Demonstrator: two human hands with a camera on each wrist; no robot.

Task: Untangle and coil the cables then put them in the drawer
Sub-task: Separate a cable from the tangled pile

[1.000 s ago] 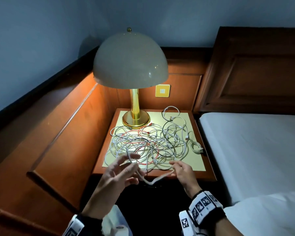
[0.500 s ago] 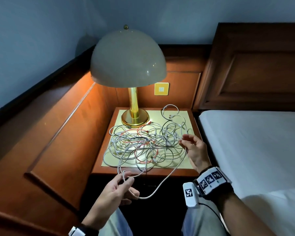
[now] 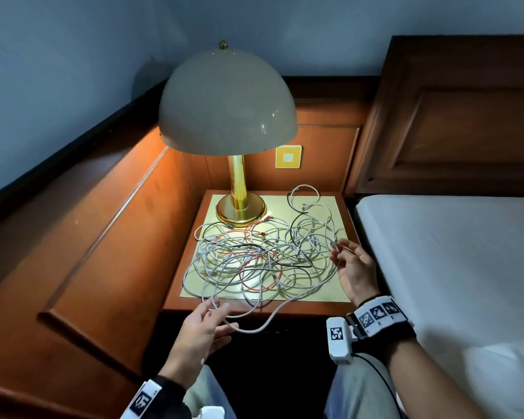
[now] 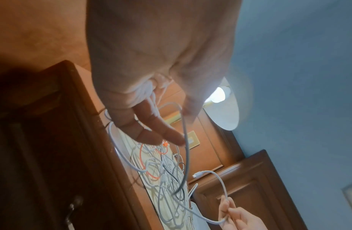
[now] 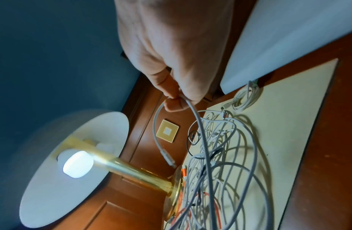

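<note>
Both hands now pinch one white cable (image 3: 256,326), right hand (image 3: 353,269) risen beside the lamp (image 3: 228,101), left hand (image 3: 198,335) lower, freeing it from the tangle (image 3: 254,258).

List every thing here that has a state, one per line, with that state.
lamp: lit, upright on the nightstand.
cable pile: tangled, loose on the mat.
white cable: sags off the front edge between both hands.
small bundle: coiled, at the mat's corner.
left hand: pinches the white cable.
right hand: pinches the cable near its plug.
</note>
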